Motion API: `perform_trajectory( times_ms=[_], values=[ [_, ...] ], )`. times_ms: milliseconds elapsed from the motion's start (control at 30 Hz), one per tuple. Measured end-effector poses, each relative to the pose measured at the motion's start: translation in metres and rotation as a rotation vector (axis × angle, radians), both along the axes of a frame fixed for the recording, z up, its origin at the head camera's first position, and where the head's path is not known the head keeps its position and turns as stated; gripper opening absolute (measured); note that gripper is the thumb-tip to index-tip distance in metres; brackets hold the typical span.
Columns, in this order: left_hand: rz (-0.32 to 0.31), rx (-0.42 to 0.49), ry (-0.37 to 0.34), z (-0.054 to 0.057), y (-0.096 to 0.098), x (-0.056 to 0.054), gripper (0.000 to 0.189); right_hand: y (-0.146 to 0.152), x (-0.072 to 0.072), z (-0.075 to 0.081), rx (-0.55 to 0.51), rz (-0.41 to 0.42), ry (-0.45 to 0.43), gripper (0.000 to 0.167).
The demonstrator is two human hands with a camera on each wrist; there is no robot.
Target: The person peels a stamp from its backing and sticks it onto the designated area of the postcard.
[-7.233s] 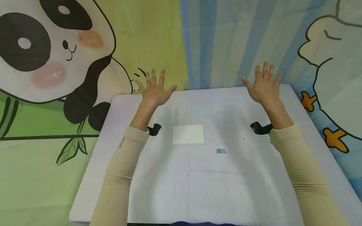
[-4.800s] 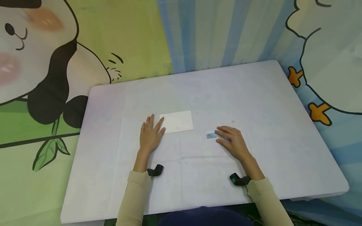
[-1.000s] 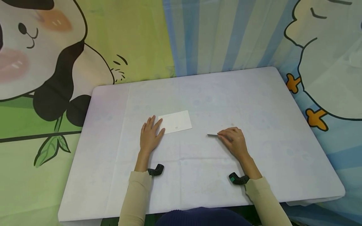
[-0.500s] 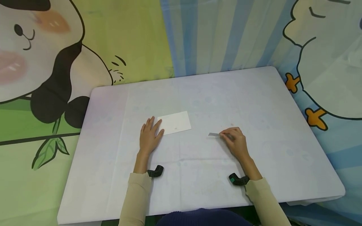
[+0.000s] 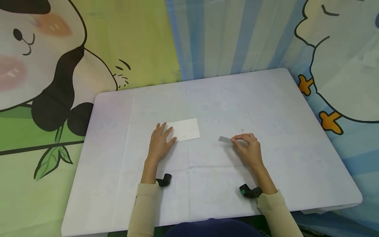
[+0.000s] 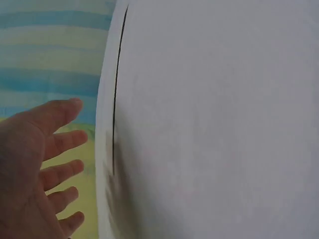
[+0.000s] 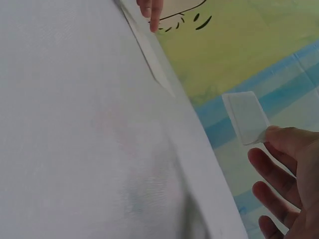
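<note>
In the head view my right hand (image 5: pixel 248 149) pinches a small rectangular picture tile (image 5: pixel 225 140) by its right end between thumb and index finger. It is raised off the table with a plain grey side showing. The right wrist view shows this tile (image 7: pixel 246 118) as pale, with a lighter rim and slightly rounded corners; its picture side is hidden. A flat white rectangular sheet (image 5: pixel 186 129) lies left of it. My left hand (image 5: pixel 159 142) is spread over the sheet's left edge; in the left wrist view its fingers (image 6: pixel 65 143) hold nothing.
A white cloth-covered table (image 5: pixel 213 184) carries these things, its far edge against a printed curtain (image 5: pixel 219 36). Black wrist cameras stick out from the left wrist (image 5: pixel 164 180) and the right wrist (image 5: pixel 249 191). My body is at the table's near edge.
The tile, earlier flat with its blue picture up, is now pinched, lifted and tilted to show its grey side. My left hand has shifted slightly right and its fingers have risen.
</note>
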State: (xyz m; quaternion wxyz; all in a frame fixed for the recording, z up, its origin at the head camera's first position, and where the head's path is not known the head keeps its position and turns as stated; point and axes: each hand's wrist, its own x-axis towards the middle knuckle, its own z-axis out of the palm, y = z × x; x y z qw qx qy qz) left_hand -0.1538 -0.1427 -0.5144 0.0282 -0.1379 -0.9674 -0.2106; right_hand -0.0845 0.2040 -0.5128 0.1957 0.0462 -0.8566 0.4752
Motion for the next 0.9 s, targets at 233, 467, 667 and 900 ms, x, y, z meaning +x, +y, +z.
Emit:
perform_trajectory(
  times_ms=[233,467,667,900],
  values=[
    [-0.076,0.073,0.083,0.039,0.044,0.021,0.035,-0.001,0.008,0.024,-0.026,-0.048,-0.084,0.015],
    [-0.232,0.324,0.012,0.062,0.086,0.043,0.027,-0.007,0.014,0.045,-0.087,-0.015,-0.129,0.02],
    [-0.314,0.459,-0.052,0.063,0.108,0.052,0.027,-0.014,0.019,0.058,-0.116,0.035,-0.197,0.024],
    [-0.345,0.564,-0.082,0.064,0.116,0.056,0.018,-0.017,0.02,0.064,-0.151,0.087,-0.266,0.026]
  ],
)
